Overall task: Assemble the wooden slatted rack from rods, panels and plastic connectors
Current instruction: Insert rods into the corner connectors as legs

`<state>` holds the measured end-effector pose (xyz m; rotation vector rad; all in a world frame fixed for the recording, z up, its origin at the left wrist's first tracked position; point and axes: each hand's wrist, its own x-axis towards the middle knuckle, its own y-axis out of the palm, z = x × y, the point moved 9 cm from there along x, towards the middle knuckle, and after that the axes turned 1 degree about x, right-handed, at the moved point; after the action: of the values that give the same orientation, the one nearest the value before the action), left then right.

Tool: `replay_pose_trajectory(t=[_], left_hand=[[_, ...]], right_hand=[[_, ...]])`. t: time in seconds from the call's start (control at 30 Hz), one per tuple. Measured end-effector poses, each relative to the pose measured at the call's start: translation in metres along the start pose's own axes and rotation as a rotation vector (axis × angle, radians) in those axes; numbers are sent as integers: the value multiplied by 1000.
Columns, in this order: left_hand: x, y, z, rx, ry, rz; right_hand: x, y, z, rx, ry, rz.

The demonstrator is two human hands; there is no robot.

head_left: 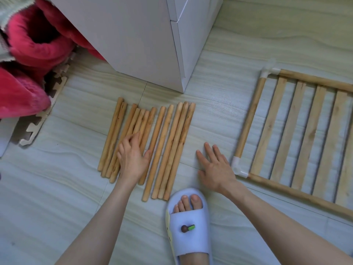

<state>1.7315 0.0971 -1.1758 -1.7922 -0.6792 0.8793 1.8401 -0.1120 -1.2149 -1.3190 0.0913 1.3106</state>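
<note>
Your left hand (131, 159) lies on the row of wooden rods (152, 146) spread side by side on the pale floor (57, 188), fingers curled over the rods left of the row's middle and the thumb stretched across to a rod further right (whether any rod is actually lifted off the floor, you cannot tell from here). Your right hand (215, 169) is spread flat with straight fingers, holding nothing, over the bare floor between the rods and the slatted panel (298, 134). That panel lies flat at the right, its slats running up and away inside a frame of rods, with a white plastic connector (238, 167) at its near corner, just beside your right hand, and another connector (267, 70) at the far corner. Your foot in a pale blue slipper (191, 226) stands just below the rods' near ends. A white cabinet (143, 35) rises behind the rods, and a red blanket (28, 64) is heaped at the far left over a foam mat (40, 121).
</note>
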Motion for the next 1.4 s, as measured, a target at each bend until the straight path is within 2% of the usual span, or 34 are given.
replay_pose_trajectory(t=[0.1, 0.17, 0.2, 0.33, 0.43, 0.53, 0.73, 1.03, 1.4], left_hand=[[2, 16, 22, 66, -90, 197], [-1, 31, 29, 124, -72, 361], [-2, 33, 29, 129, -44, 376], [3, 12, 23, 104, 50, 165], [7, 3, 17, 135, 75, 109], [11, 2, 9, 82, 56, 111], [24, 3, 15, -72, -90, 137], [37, 13, 25, -92, -241, 265], [36, 13, 17, -102, -216, 303]], right_hand=[[-1, -1, 0, -2, 0, -1], [-2, -1, 1, -11, 2, -1], [-2, -1, 1, -16, 2, 0], [-2, 1, 0, -15, 0, -2], [-2, 2, 0, -28, -4, -12], [-2, 3, 0, -38, -3, -19], [-1, 3, -1, -39, -3, -13], [-2, 3, 0, -56, -5, -7], [-2, 5, -1, -51, -6, 6]])
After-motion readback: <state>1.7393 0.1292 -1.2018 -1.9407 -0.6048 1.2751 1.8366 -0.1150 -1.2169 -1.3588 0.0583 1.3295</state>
